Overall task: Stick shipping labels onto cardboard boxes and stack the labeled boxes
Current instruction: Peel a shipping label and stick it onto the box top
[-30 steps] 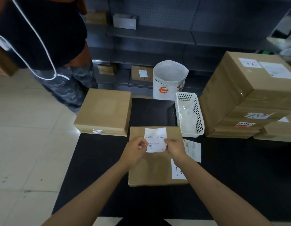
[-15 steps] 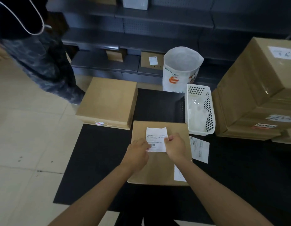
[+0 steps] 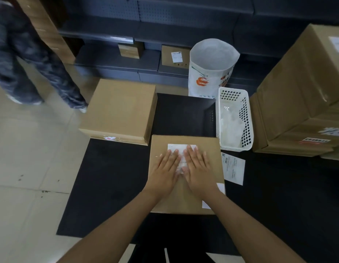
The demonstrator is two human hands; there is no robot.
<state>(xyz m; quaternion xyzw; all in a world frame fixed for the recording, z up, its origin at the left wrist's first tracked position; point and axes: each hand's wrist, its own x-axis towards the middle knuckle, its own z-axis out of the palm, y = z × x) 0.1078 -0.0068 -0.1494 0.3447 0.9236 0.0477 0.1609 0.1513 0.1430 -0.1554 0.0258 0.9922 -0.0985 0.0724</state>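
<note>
A flat cardboard box (image 3: 210,149) lies on the black table in front of me. A white shipping label (image 3: 181,148) lies on its top near the far edge, mostly covered by my hands. My left hand (image 3: 167,168) and my right hand (image 3: 198,166) lie flat side by side, fingers straight, pressing the label onto the box. A second brown box (image 3: 120,111) sits at the table's far left corner. A tall stack of boxes (image 3: 301,103) with labels stands at the right.
A white perforated basket (image 3: 235,118) with plastic in it stands between my box and the stack. A loose label sheet (image 3: 234,168) lies right of the box. A white sack (image 3: 212,67) stands behind the table. A person's legs (image 3: 32,73) are at far left, beside dark shelves.
Both hands pinched the label by its lower corners above the box; now they lie flat with fingers spread, pressing it down. The view tilted lower and the other person stepped further left.
</note>
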